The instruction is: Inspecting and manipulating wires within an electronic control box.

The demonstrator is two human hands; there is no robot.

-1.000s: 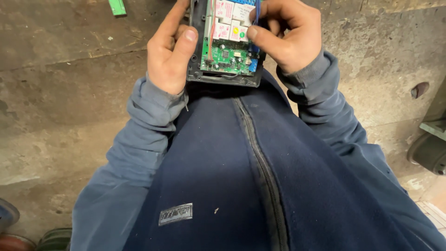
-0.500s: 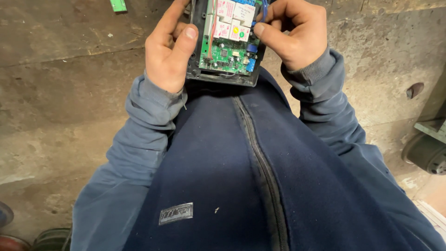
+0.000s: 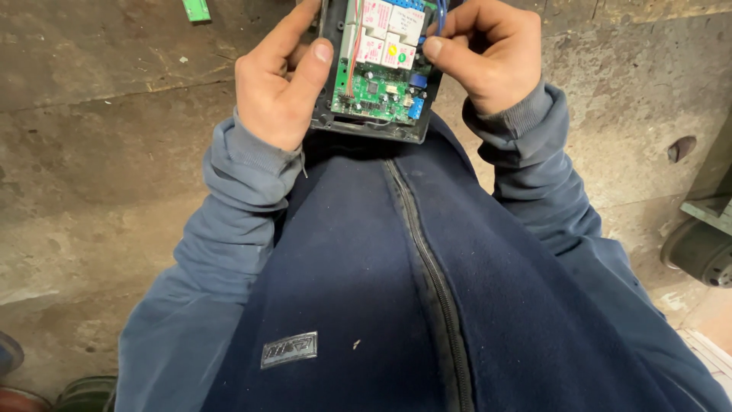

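Observation:
An open black plastic housing point(image 3: 379, 130) with a green circuit board point(image 3: 375, 82) inside sits at the top of the view, in front of my dark blue zipped fleece. White relay blocks, red wires and a blue wire show on the board. My left hand point(image 3: 278, 84) grips the housing's left side, thumb resting on the board's left edge. My right hand point(image 3: 492, 53) holds the right side, its thumb tip pressing at the board's right edge beside the blue wire. The upper part of the housing is cut off by the frame.
Below lies a stained concrete floor point(image 3: 99, 152). A small green piece point(image 3: 196, 9) lies at the top left. A dark wheel point(image 3: 701, 252) under a grey-green frame stands at the right edge. Round objects point(image 3: 84, 393) peek in at the bottom left.
The housing and both hands have shifted slightly up in view. My right thumb has slid a little along the board's right edge. The grip is the same.

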